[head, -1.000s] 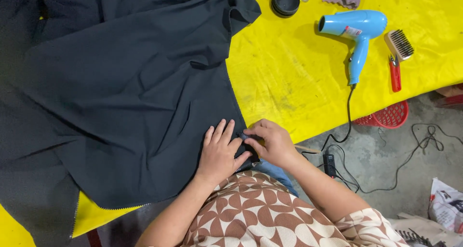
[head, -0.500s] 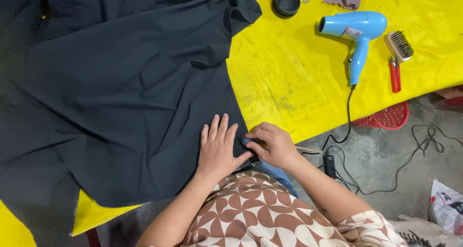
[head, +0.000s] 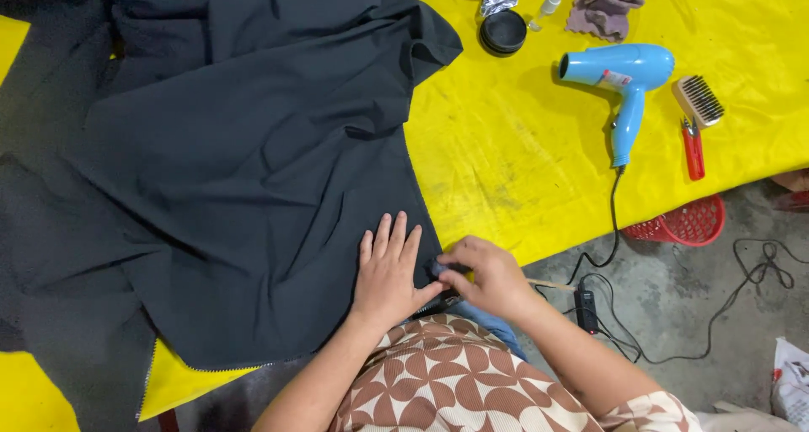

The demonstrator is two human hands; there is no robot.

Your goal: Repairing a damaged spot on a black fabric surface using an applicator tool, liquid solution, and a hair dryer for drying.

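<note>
A large dark grey cloth (head: 244, 171) lies spread over a yellow table cover (head: 506, 154). My left hand (head: 389, 272) rests flat on the cloth near its front right corner, fingers apart. Just to its right, my right hand (head: 484, 276) pinches the cloth's edge, with a small dark item between thumb and fingers that I cannot make out. A thin stick pokes out from behind my right wrist.
A blue hair dryer (head: 624, 74) lies at the right, its cord running off the table edge to the floor. Beside it are a brush (head: 698, 101) and a red-handled tool (head: 693, 150). A black round tin (head: 503, 32), small bottle and grey rag sit at the back. A red basket (head: 687, 223) stands below.
The view has shifted slightly. My right hand has slid a little along the cloth's edge; my left hand stays flat on the cloth.
</note>
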